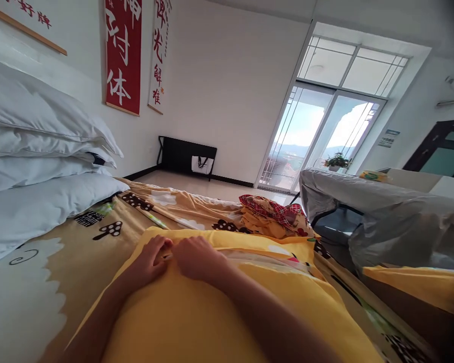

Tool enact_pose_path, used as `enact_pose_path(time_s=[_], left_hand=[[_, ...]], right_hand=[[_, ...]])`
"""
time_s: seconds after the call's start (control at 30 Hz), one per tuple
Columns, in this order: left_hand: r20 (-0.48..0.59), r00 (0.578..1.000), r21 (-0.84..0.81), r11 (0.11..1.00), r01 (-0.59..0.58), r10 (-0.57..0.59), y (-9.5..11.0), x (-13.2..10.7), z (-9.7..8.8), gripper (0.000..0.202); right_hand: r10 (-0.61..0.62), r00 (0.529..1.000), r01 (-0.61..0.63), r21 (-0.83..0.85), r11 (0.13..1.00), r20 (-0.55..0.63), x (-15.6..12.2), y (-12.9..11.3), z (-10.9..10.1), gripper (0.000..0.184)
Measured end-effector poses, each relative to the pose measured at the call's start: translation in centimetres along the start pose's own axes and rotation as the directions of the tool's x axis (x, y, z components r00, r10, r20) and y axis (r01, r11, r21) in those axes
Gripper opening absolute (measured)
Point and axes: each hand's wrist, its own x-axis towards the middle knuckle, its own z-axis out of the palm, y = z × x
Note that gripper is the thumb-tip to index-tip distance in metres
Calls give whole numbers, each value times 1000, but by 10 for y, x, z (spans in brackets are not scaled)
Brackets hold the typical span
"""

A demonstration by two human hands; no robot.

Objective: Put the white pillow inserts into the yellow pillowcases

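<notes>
Here, the gaping yellow pillowcase shows white fabric inside.

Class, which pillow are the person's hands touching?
The yellow pillow, touched by the left hand and right hand; the white pillows lie stacked apart.
</notes>
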Motion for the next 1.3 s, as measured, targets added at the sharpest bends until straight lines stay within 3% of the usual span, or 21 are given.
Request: enact_pose_path(time_s=[0.1, 0.17, 0.3, 0.43, 0.77, 1.03, 1.3], left_hand=[[1, 1000, -149, 989, 12, -12, -2, -2, 1, 27], [14, 999, -257, 966, 36, -34, 0, -1, 0, 22], [27, 996, -339, 937, 84, -79, 5, 0, -4, 16], [36, 992, -213, 969, 127, -122, 6, -1, -6, 13], [-6, 990, -174, 975, 137, -141, -5, 2, -4, 20], [39, 989, -29, 989, 146, -144, -8, 0, -2, 12], [100, 973, -254, 941, 225, -206, -2, 4, -4, 22]], right_hand=[[71, 978, -50, 112, 992, -194, 3, 4, 42, 19], [98, 950, -46, 176, 983, -297, 1, 7, 59, 17], [27, 923, 45, 178, 983, -385, 1, 7, 72, 12], [5, 893, 81, 173, 982, -450, 6, 5, 78, 12], [-72, 871, 132, 92, 987, -486, 3, 7, 87, 15], [-22, 912, 63, 88, 994, -410, 5, 5, 85, 18], [80, 909, -5, 181, 983, -410, 8, 5, 92, 22]])
